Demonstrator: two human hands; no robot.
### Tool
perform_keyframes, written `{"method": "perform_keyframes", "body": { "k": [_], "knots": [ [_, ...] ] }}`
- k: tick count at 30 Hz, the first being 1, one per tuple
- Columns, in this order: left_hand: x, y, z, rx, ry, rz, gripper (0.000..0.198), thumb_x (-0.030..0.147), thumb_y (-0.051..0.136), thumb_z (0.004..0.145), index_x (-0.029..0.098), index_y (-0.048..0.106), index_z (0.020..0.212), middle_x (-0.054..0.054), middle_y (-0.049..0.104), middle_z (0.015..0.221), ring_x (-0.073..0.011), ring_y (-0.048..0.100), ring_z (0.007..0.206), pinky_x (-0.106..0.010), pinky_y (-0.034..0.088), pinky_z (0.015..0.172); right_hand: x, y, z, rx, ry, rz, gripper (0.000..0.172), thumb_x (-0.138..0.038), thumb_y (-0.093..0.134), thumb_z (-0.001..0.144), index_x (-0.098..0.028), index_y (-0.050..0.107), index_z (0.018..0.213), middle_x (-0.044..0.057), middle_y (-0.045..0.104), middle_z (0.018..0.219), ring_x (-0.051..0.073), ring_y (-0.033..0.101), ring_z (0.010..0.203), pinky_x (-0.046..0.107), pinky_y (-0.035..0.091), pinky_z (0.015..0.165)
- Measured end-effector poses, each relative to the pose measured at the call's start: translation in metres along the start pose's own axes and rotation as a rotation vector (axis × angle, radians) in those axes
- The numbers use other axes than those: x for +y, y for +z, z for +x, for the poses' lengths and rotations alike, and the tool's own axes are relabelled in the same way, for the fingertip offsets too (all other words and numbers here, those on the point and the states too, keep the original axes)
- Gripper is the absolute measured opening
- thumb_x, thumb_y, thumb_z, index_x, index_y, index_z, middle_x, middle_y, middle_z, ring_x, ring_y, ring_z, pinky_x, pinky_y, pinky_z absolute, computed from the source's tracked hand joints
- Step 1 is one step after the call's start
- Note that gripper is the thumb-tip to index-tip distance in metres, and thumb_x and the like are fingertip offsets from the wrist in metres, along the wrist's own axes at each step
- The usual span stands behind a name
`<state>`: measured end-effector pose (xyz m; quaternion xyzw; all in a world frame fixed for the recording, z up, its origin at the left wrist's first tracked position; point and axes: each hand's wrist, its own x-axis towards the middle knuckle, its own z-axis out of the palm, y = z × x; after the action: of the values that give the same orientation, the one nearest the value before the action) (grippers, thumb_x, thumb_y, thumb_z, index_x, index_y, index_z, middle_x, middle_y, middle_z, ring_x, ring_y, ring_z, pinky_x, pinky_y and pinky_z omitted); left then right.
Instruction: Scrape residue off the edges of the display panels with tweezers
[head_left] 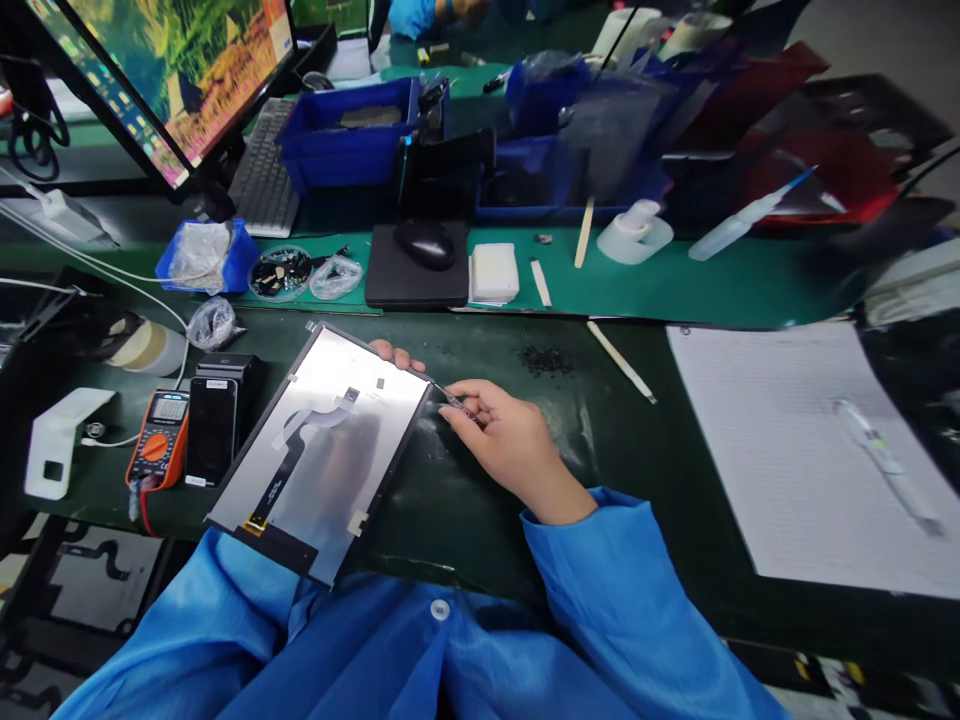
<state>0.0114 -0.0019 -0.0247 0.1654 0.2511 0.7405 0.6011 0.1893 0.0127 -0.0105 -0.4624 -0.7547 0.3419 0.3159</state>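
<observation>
A display panel [322, 440] with a silvery back, a dark frame and a black flex cable [281, 480] is tilted above the bench, its lower end near my blue sleeve. My left hand [397, 354] is closed on the panel from underneath; only its fingertips show past the upper edge, and the palm is hidden. In my right hand [499, 430], thumb and fingers pinch slim tweezers [459, 402], partly covered by the fingers. Their metal tip meets the panel's upper right corner. Small black scraps [546, 360] lie on the dark mat beyond my right hand.
An orange multimeter [157, 440] and a phone [211, 430] stand on the left. A white stick [621, 362] and lined paper [810, 450] with a pen [889, 465] lie to the right. Behind are a mouse [425, 244], white pads [495, 272] and blue bins [349, 150].
</observation>
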Motion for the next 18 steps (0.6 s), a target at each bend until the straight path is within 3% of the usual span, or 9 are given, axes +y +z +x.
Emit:
{"method": "perform_keyframes", "body": {
  "k": [4,9,13,16,18],
  "knots": [
    [0.003,0.01,0.0,0.008,-0.116,-0.031,0.046,0.064,0.064,0.073,0.022,0.053,0.088,-0.003,0.053,0.083,-0.0195,0.056,0.08,-0.035,0.05,0.082,0.002,0.0,-0.001,0.01,-0.068,-0.016,0.013,-0.026,0.062,0.089,-0.023,0.072,0.097,0.001,0.073,0.079,0.016,0.067,0.069,0.027,0.051,0.064],
    [0.007,0.022,0.003,0.047,-0.13,-0.043,0.051,0.062,0.076,0.06,0.022,0.051,0.078,-0.001,0.048,0.074,-0.0173,0.051,0.073,-0.033,0.05,0.08,0.002,-0.004,0.002,-0.015,-0.088,-0.064,0.021,-0.026,0.055,0.095,-0.025,0.074,0.102,0.003,0.077,0.094,0.02,0.071,0.085,0.031,0.054,0.073],
    [0.009,0.03,0.001,0.05,-0.15,-0.074,0.053,0.06,0.079,0.056,0.021,0.05,0.077,0.0,0.046,0.074,-0.0158,0.049,0.073,-0.03,0.047,0.078,0.001,-0.003,0.002,-0.014,-0.041,-0.038,0.021,-0.027,0.056,0.093,-0.024,0.074,0.103,0.002,0.076,0.085,0.019,0.07,0.076,0.03,0.054,0.07],
    [0.012,0.036,-0.002,0.086,-0.16,-0.078,0.048,0.054,0.077,0.062,0.021,0.045,0.076,0.001,0.043,0.073,-0.0153,0.048,0.072,-0.03,0.046,0.076,0.001,-0.001,0.001,0.009,-0.016,-0.01,0.016,-0.027,0.066,0.087,-0.024,0.073,0.101,0.0,0.072,0.073,0.016,0.066,0.063,0.028,0.052,0.062],
    [0.014,0.038,-0.005,0.117,-0.177,-0.072,0.045,0.051,0.075,0.067,0.021,0.044,0.079,0.001,0.044,0.074,-0.0154,0.048,0.073,-0.029,0.046,0.077,0.002,-0.002,0.001,0.003,-0.055,-0.017,0.012,-0.026,0.067,0.086,-0.024,0.073,0.096,0.0,0.072,0.075,0.016,0.066,0.065,0.027,0.051,0.062]
  ]
}}
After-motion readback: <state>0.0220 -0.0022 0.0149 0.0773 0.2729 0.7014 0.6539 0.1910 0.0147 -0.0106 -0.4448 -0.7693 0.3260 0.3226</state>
